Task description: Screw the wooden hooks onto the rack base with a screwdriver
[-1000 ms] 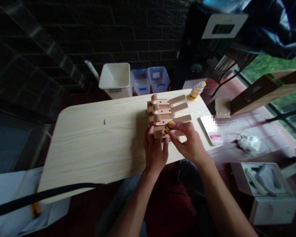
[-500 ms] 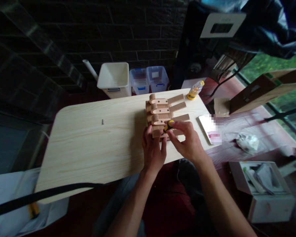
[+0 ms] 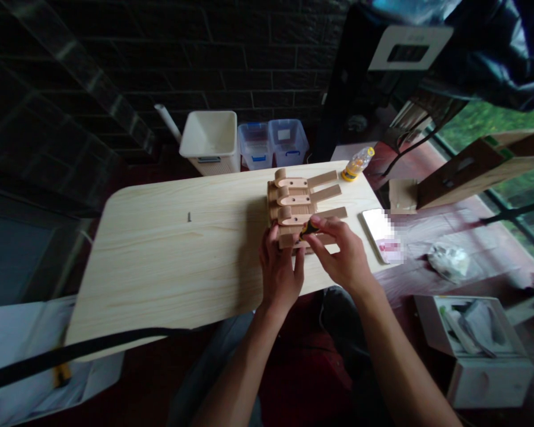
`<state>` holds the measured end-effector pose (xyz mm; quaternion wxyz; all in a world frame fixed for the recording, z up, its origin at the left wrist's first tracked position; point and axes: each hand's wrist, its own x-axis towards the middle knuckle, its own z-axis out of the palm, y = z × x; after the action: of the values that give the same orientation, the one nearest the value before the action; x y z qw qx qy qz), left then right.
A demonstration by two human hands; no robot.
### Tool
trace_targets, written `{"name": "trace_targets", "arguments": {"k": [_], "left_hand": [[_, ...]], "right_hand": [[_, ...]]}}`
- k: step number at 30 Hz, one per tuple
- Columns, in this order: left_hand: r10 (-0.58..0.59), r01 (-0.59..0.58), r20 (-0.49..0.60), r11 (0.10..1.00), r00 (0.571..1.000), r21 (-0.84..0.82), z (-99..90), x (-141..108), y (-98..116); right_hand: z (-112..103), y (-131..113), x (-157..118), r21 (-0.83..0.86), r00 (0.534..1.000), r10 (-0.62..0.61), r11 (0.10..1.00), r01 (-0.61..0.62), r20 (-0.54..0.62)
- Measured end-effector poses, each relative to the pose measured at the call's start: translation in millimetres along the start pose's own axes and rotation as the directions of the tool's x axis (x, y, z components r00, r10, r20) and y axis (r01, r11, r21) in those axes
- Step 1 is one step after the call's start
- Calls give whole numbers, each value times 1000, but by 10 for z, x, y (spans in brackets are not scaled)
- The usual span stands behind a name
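One wooden three-arm assembly (image 3: 293, 201) on pine worktop (image 3: 173, 267), toward its right end | right hand (image 3: 342, 255) pinched on yellow-black screwdriver (image 3: 310, 228) at assembly's near corner | left hand (image 3: 279, 273) gripping assembly's near edge

No readable text, storage bin label (image 3: 283, 135) too small

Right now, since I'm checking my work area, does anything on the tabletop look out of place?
Yes: a small screw lies alone on the pale wooden tabletop, well left of the wooden hook rack. Nothing else lies near it, so it looks stray.
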<state>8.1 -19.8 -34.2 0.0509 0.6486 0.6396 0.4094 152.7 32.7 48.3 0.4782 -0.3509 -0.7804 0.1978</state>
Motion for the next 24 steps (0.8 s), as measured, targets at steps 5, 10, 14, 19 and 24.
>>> {"name": "trace_targets", "arguments": {"k": [5, 10, 14, 19, 24], "left_hand": [[4, -4, -3, 1000, 1000, 5, 8, 0, -3], [2, -2, -8, 1000, 1000, 1, 13, 6, -3], [-3, 3, -2, 1000, 1000, 0, 6, 10, 6], [-22, 22, 5, 1000, 1000, 5, 2, 5, 13], [-8, 8, 9, 1000, 1000, 6, -5, -4, 9]], "right_hand": [[14, -12, 15, 1, 1000, -30, 1000, 30, 1], [10, -47, -4, 44, 1000, -16, 999, 15, 23], [10, -38, -45, 58, 999, 50, 997, -51, 14], [9, -15, -61, 95, 996, 87, 992, -89, 18], [13, 1, -46, 102, 997, 79, 992, -76, -22]]}}
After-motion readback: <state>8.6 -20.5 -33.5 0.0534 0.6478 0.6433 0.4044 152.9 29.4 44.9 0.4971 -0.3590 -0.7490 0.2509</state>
